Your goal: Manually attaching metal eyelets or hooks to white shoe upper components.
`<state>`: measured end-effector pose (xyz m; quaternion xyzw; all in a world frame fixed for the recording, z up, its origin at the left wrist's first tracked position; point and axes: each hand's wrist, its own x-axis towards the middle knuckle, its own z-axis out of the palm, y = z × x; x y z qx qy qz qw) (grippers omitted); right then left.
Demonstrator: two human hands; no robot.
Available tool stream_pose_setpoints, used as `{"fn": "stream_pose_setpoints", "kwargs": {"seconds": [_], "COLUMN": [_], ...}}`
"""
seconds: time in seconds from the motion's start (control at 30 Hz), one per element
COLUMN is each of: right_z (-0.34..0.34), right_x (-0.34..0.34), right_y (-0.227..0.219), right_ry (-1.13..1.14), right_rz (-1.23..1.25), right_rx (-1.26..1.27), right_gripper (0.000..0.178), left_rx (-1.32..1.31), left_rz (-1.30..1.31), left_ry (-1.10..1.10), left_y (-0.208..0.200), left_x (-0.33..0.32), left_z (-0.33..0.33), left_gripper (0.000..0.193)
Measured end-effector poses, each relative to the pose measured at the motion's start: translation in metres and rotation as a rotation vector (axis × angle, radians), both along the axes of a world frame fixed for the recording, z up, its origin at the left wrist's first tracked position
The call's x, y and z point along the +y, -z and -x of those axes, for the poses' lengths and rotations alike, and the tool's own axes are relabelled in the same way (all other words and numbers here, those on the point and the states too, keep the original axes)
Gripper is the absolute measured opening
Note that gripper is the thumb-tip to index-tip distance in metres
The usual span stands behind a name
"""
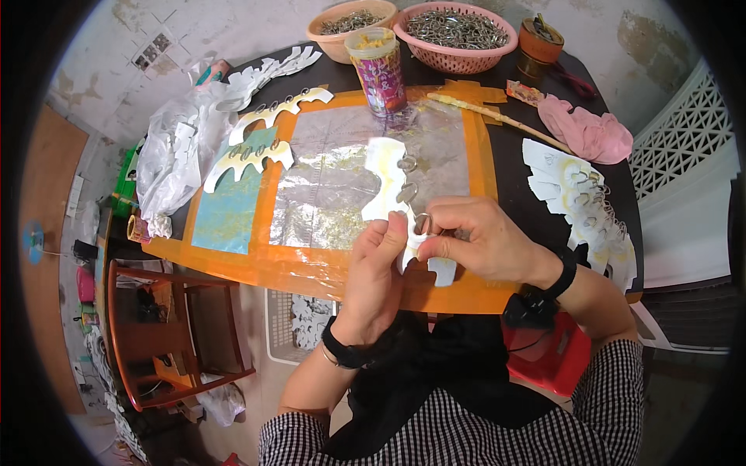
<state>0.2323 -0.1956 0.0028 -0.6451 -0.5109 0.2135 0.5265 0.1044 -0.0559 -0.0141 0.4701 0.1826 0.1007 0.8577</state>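
Note:
A white cut-out strip [382, 167] with a scalloped edge, smeared yellow in places, is held up over the table near its front edge. My left hand [373, 268] is closed on its lower part, thumb on top. Along the strip's right side sit several metal rings. My right hand [489, 237] pinches the strip's edge between thumb and forefinger, at the lowest metal ring [423, 224]. Whether the fingertips also grip that ring is hard to make out. Two similar strips with rings, the upper strip [272, 113] and the lower strip [247, 163], lie at the left.
A pink basket [454, 53] and a peach bowl [315, 31] of metal rings stand at the back, behind a purple tub [378, 74]. A yellow-crusted stick [505, 120] and pink cloth [587, 132] lie right. Finished-looking strips [579, 194] pile at right; a plastic bag [175, 147] lies left.

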Motion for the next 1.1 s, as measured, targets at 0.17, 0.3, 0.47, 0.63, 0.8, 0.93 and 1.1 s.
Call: {"fn": "stream_pose_setpoints", "kwargs": {"seconds": [0.17, 0.3, 0.47, 0.63, 0.8, 0.93, 1.1], "right_z": [-0.006, -0.008, -0.014, -0.015, -0.005, -0.003, -0.002], "right_x": [0.000, -0.001, -0.004, 0.001, 0.002, 0.000, -0.001], "right_y": [0.005, 0.012, 0.021, 0.022, 0.003, 0.014, 0.006], "right_ry": [-0.009, 0.022, -0.090, -0.108, 0.027, 0.059, 0.033], "right_rz": [0.031, 0.102, 0.204, 0.024, 0.217, 0.124, 0.280], "right_rx": [0.094, 0.080, 0.088, 0.686, 0.578, 0.267, 0.280], "right_gripper": [0.027, 0.027, 0.029, 0.029, 0.010, 0.010, 0.024], "left_rx": [-0.064, -0.092, -0.015, 0.080, -0.085, -0.194, -0.050], "left_rz": [0.361, 0.002, -0.172, -0.275, -0.338, -0.286, -0.271], "left_ry": [0.036, 0.047, -0.050, 0.058, 0.071, 0.138, 0.114], "left_y": [0.020, 0.009, 0.005, 0.012, 0.016, 0.017, 0.014], "left_x": [0.016, 0.009, 0.008, 0.012, 0.003, 0.006, 0.006], "left_z": [0.003, 0.005, 0.005, 0.013, 0.011, 0.010, 0.008], "left_gripper": [0.032, 0.034, 0.027, 0.027, 0.027, 0.029, 0.037]}}
